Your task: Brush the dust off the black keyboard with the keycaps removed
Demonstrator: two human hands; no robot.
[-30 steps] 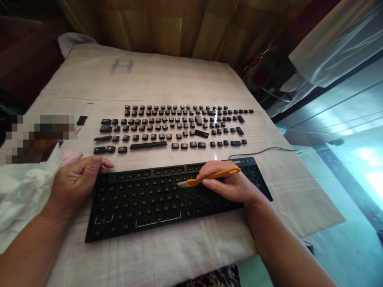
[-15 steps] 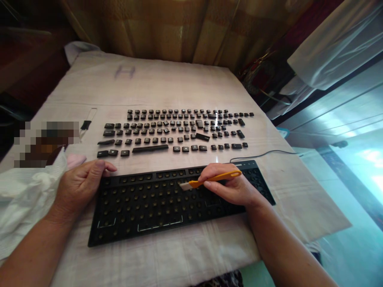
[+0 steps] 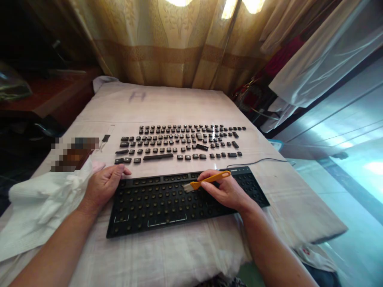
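A black computer keyboard (image 3: 137,213) with its keycaps off lies at a slant on the cloth-covered table, its small key posts bare. My right hand (image 3: 223,187) is over its right half, fingers pinched round the yellow handle of a brush (image 3: 209,180). The pale bristles touch down among the posts near the middle of the upper rows. At the keyboard's upper left corner, my left hand (image 3: 103,185) is curled against the edge, its thumb uppermost and a fingertip poking out beyond. Several rows of loose black keycaps (image 3: 158,157) lie behind the keyboard.
White crumpled cloth (image 3: 38,203) lies left of my left arm, with a pixelated brown object (image 3: 76,155) behind it. A small wire tool with a black grip (image 3: 105,138) lies nearby. The keyboard's cable (image 3: 257,161) runs right. Curtains (image 3: 167,52) hang behind the table.
The camera view has tilted up and shifted, showing more curtain. The brush has moved slightly over the posts in my right hand; my left hand stays at the keyboard's corner.
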